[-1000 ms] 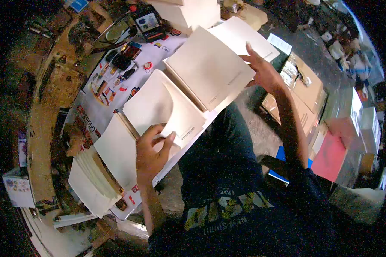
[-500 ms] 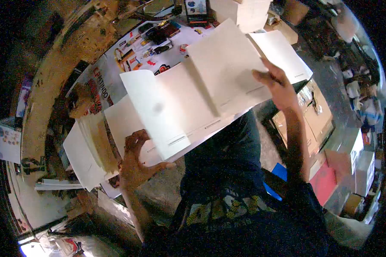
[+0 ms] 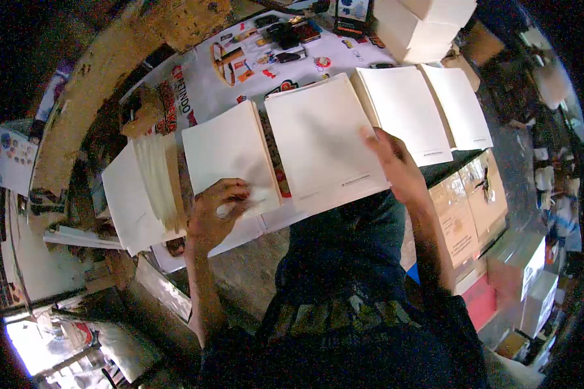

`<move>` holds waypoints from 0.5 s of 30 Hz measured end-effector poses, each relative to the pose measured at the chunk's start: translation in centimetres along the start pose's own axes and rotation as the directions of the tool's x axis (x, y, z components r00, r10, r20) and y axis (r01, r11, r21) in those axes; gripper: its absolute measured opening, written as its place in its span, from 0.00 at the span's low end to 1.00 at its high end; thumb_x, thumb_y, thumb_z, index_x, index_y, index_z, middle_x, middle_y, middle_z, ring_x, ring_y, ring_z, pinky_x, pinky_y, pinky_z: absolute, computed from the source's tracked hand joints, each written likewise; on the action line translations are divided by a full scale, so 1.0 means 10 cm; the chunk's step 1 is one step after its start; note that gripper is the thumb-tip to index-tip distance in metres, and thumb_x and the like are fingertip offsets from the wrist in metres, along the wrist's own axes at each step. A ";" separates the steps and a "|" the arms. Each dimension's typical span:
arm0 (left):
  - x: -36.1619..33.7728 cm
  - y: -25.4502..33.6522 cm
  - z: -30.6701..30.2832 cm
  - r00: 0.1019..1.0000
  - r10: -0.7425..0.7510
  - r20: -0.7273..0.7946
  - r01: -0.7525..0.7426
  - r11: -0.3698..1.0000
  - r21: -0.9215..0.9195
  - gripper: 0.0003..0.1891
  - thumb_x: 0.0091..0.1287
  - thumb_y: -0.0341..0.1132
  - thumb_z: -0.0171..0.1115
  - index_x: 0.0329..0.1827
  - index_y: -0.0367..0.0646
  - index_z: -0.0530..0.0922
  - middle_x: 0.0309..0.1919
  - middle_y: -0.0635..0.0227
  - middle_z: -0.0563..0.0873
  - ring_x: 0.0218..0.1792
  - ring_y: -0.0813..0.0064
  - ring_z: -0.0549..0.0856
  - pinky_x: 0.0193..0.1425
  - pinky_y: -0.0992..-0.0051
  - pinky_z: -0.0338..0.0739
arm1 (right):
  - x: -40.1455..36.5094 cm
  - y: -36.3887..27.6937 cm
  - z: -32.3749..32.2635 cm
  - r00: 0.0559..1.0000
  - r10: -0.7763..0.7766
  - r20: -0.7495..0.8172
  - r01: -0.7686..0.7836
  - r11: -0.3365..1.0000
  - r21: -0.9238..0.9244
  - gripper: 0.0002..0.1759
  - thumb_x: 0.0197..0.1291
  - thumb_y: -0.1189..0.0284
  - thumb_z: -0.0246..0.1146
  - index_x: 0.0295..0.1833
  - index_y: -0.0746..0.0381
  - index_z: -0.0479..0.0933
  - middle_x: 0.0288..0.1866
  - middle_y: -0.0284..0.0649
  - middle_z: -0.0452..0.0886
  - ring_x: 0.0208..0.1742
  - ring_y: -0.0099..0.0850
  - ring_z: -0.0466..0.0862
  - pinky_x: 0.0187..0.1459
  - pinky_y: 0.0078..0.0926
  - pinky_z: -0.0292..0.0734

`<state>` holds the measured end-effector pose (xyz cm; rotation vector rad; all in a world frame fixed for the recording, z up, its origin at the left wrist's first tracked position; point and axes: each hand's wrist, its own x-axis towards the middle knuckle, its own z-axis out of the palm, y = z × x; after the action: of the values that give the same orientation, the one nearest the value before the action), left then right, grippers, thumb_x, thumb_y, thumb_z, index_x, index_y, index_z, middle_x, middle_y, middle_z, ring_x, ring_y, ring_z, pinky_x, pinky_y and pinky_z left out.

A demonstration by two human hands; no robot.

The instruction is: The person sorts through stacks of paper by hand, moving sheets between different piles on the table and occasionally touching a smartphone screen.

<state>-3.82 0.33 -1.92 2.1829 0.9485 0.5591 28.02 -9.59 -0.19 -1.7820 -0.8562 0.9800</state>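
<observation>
Several stacks of white printed paper lie in a row across the table. My right hand pinches the right edge of the top sheet of paper on the middle stack. My left hand is at the lower edge of the stack to its left. Its fingers are loosely bent, the thumb apart from them, and I make out nothing held. Small print runs along the bottom of the sheets. Farther right are two more paper stacks.
A fanned paper pile lies at the far left. Behind the row, a printed banner covers the table, with small dark items on it. White blocks of paper stand at the back. A cardboard box is on my right.
The curled sheet and the raised sheets now lie flat on the stacks. My right hand has come down and left; my left hand has moved up to the left stack. The view has shifted.
</observation>
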 end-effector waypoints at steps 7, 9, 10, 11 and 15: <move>-0.78 -0.77 -0.39 0.744 -0.387 -0.544 0.223 0.912 -0.345 0.18 0.74 0.41 0.47 0.55 0.36 0.76 0.48 0.62 0.83 0.43 0.67 0.84 0.51 0.68 0.80 | 0.09 0.31 0.17 0.996 -0.082 -0.034 0.089 0.933 0.349 0.34 0.62 0.75 0.64 0.70 0.73 0.57 0.59 0.53 0.77 0.58 0.35 0.79 0.61 0.30 0.72; -0.80 -0.96 -0.37 0.740 -0.289 -0.608 0.262 0.955 -0.136 0.19 0.74 0.42 0.46 0.56 0.37 0.75 0.49 0.61 0.82 0.46 0.66 0.83 0.54 0.67 0.78 | 0.10 0.27 0.36 0.992 -0.129 0.013 0.118 0.936 0.332 0.35 0.63 0.74 0.64 0.71 0.71 0.56 0.58 0.51 0.78 0.58 0.34 0.79 0.61 0.30 0.72; -0.81 -1.11 -0.30 0.740 -0.176 -0.649 0.291 0.954 0.073 0.20 0.75 0.43 0.44 0.57 0.37 0.75 0.50 0.60 0.82 0.49 0.64 0.82 0.57 0.65 0.76 | 0.09 0.21 0.50 0.982 -0.179 0.054 0.154 0.937 0.312 0.36 0.63 0.73 0.63 0.73 0.68 0.55 0.57 0.50 0.79 0.58 0.34 0.79 0.61 0.30 0.73; -0.82 -1.29 -0.22 0.744 -0.057 -0.665 0.317 0.907 0.276 0.21 0.75 0.44 0.43 0.58 0.38 0.75 0.51 0.58 0.82 0.52 0.62 0.81 0.59 0.63 0.75 | 0.02 0.12 0.67 0.970 -0.227 0.086 0.196 0.943 0.270 0.37 0.65 0.71 0.62 0.75 0.64 0.54 0.57 0.48 0.79 0.57 0.33 0.79 0.60 0.30 0.73; -0.73 -1.86 -0.36 0.808 -0.410 -0.423 0.425 0.903 -0.062 0.23 0.75 0.47 0.42 0.61 0.39 0.74 0.57 0.56 0.79 0.59 0.61 0.78 0.65 0.66 0.70 | 0.05 -0.03 1.41 0.903 -0.287 0.320 0.191 0.935 0.300 0.36 0.66 0.70 0.56 0.73 0.72 0.50 0.59 0.59 0.74 0.57 0.44 0.77 0.58 0.37 0.73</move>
<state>-19.36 5.60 -13.93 1.8175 1.6364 0.8226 15.71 -3.80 -3.98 -1.2539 -1.0898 1.2111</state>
